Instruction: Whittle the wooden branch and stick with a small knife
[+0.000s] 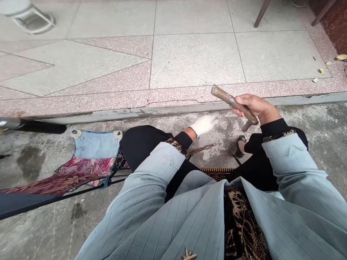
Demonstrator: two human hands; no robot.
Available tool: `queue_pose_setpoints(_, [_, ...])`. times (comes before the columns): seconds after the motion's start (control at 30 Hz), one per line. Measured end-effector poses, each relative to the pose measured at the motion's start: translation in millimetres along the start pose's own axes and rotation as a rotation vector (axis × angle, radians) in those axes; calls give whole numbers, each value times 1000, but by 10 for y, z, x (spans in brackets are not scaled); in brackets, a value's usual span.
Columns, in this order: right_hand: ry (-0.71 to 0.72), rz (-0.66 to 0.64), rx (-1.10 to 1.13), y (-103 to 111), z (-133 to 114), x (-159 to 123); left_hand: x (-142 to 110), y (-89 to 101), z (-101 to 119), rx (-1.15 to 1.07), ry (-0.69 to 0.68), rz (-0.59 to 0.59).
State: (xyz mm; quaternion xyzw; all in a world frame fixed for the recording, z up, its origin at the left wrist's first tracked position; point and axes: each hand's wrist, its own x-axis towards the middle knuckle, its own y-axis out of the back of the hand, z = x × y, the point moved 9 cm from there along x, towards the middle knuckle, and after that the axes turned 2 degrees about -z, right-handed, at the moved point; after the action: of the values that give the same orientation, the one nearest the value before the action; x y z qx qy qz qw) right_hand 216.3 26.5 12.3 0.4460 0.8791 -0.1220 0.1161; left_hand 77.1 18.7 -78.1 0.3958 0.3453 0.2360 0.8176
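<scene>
1. Currently, the step in hand looks like holding up the brown stick (223, 96): the right hand (256, 105) pinches it between thumb and fingers near its metal-coloured binding (232, 100), above the concrete ground (217, 142).
2. The gloved left hand (204, 125) appears empty, fingers stretched out and close together, apart from the stick.
3. Any next move seemingly calls for a steady grip, minding the short side piece (247, 125) at the near end.
</scene>
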Motion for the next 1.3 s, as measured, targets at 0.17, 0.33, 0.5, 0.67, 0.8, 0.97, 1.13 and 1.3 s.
queue_pose_setpoints(0.17, [-137, -401, -131, -363, 193, -79, 19, 117, -116, -20, 17, 61])
queue_pose_setpoints(0.33, [-483, -577, -432, -546, 768, -72, -33, 288, -257, 47, 82, 80])
queue_pose_setpoints(0.5, [-646, -255, -807, -163, 906, 113, -170, 361, -213, 59, 56, 54])
queue_pose_setpoints(0.67, [-457, 167, -350, 213, 548, 185, -294, 231, 89, -251, -155, -50])
queue_pose_setpoints(0.8, [-241, 300, 57, 356, 259, 80, -224, 19, 120, -239, -171, -67])
queue_pose_setpoints(0.97, [-52, 199, 154, 277, -6, -49, -32, -202, -34, -67, -69, -58])
queue_pose_setpoints(1.13, [-39, -228, -23, -200, -31, -101, 19, -14, -228, -122, 26, -9])
queue_pose_setpoints(1.3, [-261, -607, -263, -697, 350, -175, 2, 288, -343, -96, 56, 59])
